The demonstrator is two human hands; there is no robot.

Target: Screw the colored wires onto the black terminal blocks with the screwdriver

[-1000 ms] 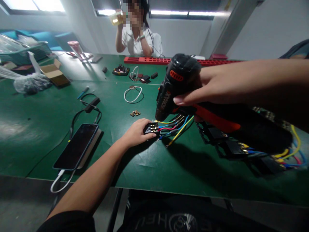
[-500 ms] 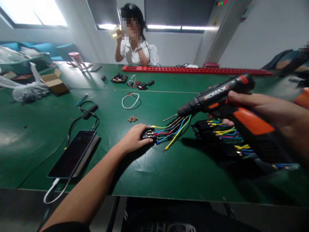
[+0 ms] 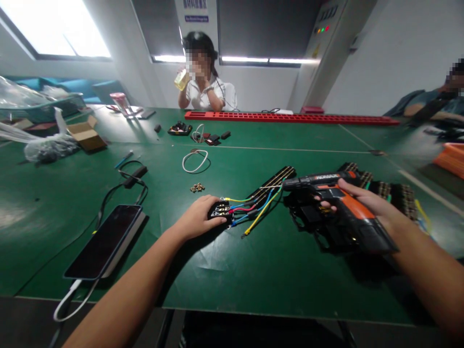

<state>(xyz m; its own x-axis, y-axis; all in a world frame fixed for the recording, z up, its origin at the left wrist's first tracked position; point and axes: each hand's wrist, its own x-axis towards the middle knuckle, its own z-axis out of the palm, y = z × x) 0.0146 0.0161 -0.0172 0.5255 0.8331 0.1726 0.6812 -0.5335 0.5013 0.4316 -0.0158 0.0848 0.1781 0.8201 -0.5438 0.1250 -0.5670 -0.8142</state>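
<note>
Green tabletop (image 3: 232,285) spans mid-frame. Left hand (image 3: 197,217) clasps black terminal block (image 3: 221,211) near frame centre; coloured wires (image 3: 243,209) trail right. Right hand (image 3: 377,205), right of centre, wraps cordless drill (image 3: 353,208), bit (image 3: 271,187) pointing left. Brass-coloured screws (image 3: 197,187) lie upper-left of block.

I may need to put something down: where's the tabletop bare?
Bare tabletop shows on the near side of the wires, between the left forearm and black housings. Another patch lies beyond the wires, between the white loop and drill. Crowded: under the drill and right hand, and along the wires.
</note>
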